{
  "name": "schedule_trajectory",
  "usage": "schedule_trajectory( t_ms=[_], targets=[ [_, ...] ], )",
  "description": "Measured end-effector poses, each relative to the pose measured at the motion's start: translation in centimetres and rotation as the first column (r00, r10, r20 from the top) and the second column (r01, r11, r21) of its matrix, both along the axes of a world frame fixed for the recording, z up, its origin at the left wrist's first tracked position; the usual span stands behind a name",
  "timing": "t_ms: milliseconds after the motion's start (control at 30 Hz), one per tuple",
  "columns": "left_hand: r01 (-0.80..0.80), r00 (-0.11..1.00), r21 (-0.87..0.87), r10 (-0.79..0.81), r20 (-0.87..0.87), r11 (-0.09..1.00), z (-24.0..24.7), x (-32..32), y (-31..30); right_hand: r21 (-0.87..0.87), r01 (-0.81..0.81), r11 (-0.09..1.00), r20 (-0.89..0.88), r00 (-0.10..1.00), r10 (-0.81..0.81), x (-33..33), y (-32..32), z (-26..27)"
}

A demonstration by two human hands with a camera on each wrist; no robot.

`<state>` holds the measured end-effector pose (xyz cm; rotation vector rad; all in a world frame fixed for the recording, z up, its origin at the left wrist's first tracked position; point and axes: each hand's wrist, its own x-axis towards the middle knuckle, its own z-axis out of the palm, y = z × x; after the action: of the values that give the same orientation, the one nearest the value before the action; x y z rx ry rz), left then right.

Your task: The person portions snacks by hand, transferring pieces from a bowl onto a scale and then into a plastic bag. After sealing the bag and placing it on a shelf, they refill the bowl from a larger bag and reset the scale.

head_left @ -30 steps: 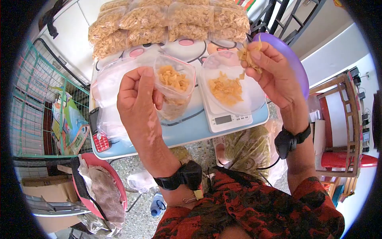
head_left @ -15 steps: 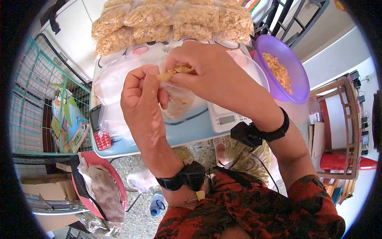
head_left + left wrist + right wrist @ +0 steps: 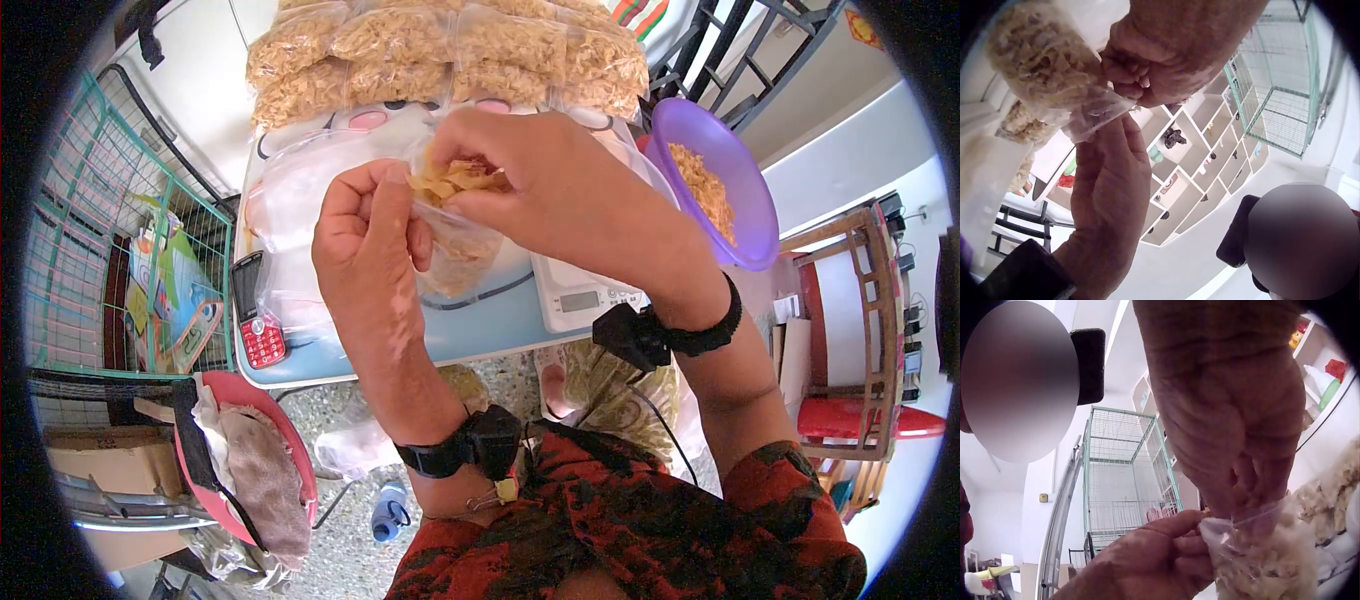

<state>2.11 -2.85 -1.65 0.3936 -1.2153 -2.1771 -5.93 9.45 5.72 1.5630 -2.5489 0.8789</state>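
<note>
My left hand (image 3: 365, 260) pinches the rim of a clear plastic bag (image 3: 458, 262), which is partly filled with pale yellow dried flakes. In the right wrist view the bag (image 3: 1272, 569) hangs beside the left fingers. At the bag's mouth, my right hand (image 3: 570, 195) holds a bunch of dried flakes (image 3: 462, 182) between thumb and fingers. The left wrist view shows the filled bag (image 3: 1041, 59) from below, with the right fingertips at its opening. A white kitchen scale (image 3: 575, 300) sits under the right forearm, which hides most of its top.
Filled bags of flakes (image 3: 395, 40) are stacked along the table's back. To the right, a purple basin (image 3: 762, 225) holds loose flakes. Flat clear bags (image 3: 300, 215) lie at left, near a red-and-black phone (image 3: 264, 343). A green wire cage (image 3: 80, 250) stands beyond the table's left side.
My right hand has moved left from above the scale to the bag's mouth, carrying the flakes. My left hand keeps its hold on the bag rim.
</note>
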Motion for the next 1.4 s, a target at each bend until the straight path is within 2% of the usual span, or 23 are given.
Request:
schedule_trajectory(
  t_ms=[33, 133, 233, 333, 433, 500, 567, 633, 733, 800, 833, 933, 1033, 1133, 1233, 1333, 1400],
  targets=[
    [0.001, 1.000, -0.007, -0.001, 0.005, 1.000, -0.1, 0.0, 0.0, 0.070, -0.010, 0.997, 0.039, 0.999, 0.008, 0.1, 0.0, 0.3],
    [-0.015, 0.999, -0.062, 0.017, 0.042, 0.998, 0.3, 0.1, 0.1, 0.165, -0.120, 0.979, -0.108, 0.984, 0.139, -0.5, -0.5, -1.0],
    [-0.032, 0.998, -0.096, 0.037, 0.053, 0.995, 0.5, -0.1, 0.6, 0.140, -0.083, 0.987, -0.174, 0.979, 0.107, -0.9, -1.1, -2.7],
    [-0.030, 0.998, -0.081, 0.034, 0.044, 0.996, 0.5, 0.0, 0.4, 0.200, -0.031, 0.979, -0.149, 0.987, 0.062, -0.8, -1.2, -1.9],
    [-0.044, 0.998, -0.050, 0.047, 0.047, 0.998, 0.5, 0.1, 0.2, 0.093, -0.052, 0.994, -0.160, 0.985, 0.066, -0.5, -0.1, -1.2],
    [-0.055, 0.998, -0.028, 0.056, 0.043, 0.998, 0.5, 0.0, 0.3, -0.101, -0.060, 0.993, -0.089, 0.995, 0.051, -0.9, 0.3, -0.9],
    [-0.055, 0.998, -0.007, 0.055, 0.029, 0.998, 0.3, -0.2, 0.3, -0.195, -0.030, 0.980, -0.019, 0.999, 0.027, -0.9, 0.6, -0.5],
    [-0.053, 0.998, -0.008, 0.053, 0.033, 0.999, 0.1, -0.3, 0.3, -0.184, 0.023, 0.983, 0.050, 0.999, -0.014, -0.8, 0.7, 0.2],
    [-0.033, 0.999, -0.011, 0.033, 0.009, 0.999, 0.1, -0.2, 0.2, -0.020, -0.080, 0.997, 0.034, 0.996, 0.081, -0.8, 0.2, 0.2],
    [-0.039, 0.999, -0.020, 0.039, 0.016, 0.999, 0.2, -0.2, 0.3, 0.058, -0.111, 0.992, -0.083, 0.990, 0.116, -1.1, -0.6, -1.5],
    [-0.055, 0.998, -0.028, 0.056, 0.036, 0.998, 0.2, -0.3, 0.4, 0.098, -0.122, 0.988, -0.140, 0.981, 0.135, -1.1, -0.9, -2.1],
    [-0.080, 0.995, -0.025, 0.082, 0.057, 0.996, 0.5, -0.4, 0.5, 0.165, -0.079, 0.983, -0.153, 0.983, 0.104, -1.3, -0.6, -2.2],
    [-0.078, 0.996, -0.008, 0.079, 0.041, 0.997, 0.0, -0.3, 0.1, 0.127, -0.080, 0.989, -0.162, 0.982, 0.100, -0.6, 0.1, -0.5],
    [-0.081, 0.996, 0.007, 0.081, 0.023, 0.997, -0.4, -0.4, -0.3, -0.229, -0.221, 0.948, -0.375, 0.919, 0.123, -1.7, 0.4, -0.7],
    [-0.079, 0.997, 0.021, 0.079, 0.018, 0.997, -0.3, -0.1, -0.5, -0.027, -0.199, 0.980, -0.409, 0.896, 0.170, -1.1, 2.3, 0.5],
    [-0.088, 0.996, 0.036, 0.088, 0.012, 0.995, 0.0, -0.1, -0.3, 0.052, -0.290, 0.956, -0.407, 0.868, 0.285, -0.2, 2.5, -0.1],
    [-0.101, 0.995, 0.042, 0.101, 0.009, 0.994, 0.0, -0.2, -0.2, 0.093, -0.244, 0.965, -0.475, 0.841, 0.258, -0.5, 2.7, -0.8]
  ],
)
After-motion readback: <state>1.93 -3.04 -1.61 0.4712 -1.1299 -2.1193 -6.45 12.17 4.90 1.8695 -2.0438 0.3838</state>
